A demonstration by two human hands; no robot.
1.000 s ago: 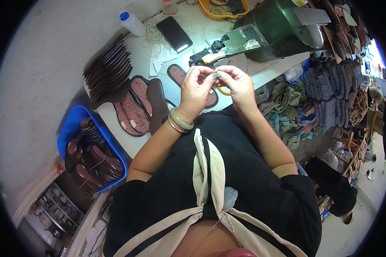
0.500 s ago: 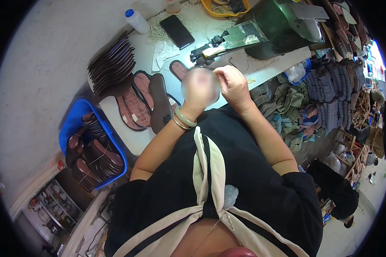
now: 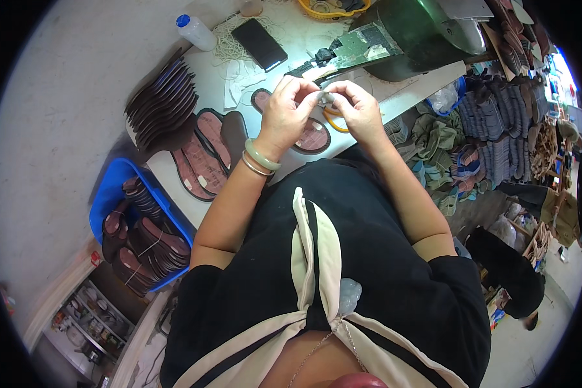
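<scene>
My left hand [image 3: 287, 118] and my right hand [image 3: 359, 116] meet fingertip to fingertip in front of the sewing machine [image 3: 362, 52]. Both are closed in a pinch; whatever lies between the fingertips is too small to make out. An orange loop [image 3: 334, 123], like a scissor handle, shows beside my right hand, partly covered by its fingers. Below the hands a pink insole with a dark rim [image 3: 313, 137] lies on the white table [image 3: 349, 143], its middle hidden by my left hand. More pink, dark-edged insoles [image 3: 191, 167] are spread left of my left wrist.
A row of dark soles [image 3: 161, 107] stands at the table's left end, above a blue basket [image 3: 184, 220] of tied soles. A phone [image 3: 258, 44], tangled cord [image 3: 229, 45] and a blue-capped bottle [image 3: 197, 33] lie farther back. Stacked fabric pieces [image 3: 491, 142] and a person in black [image 3: 504, 265] are at right.
My hands have come together at the fingertips, and the orange loop now shows between them. The view has shifted slightly. The person at right has changed posture.
</scene>
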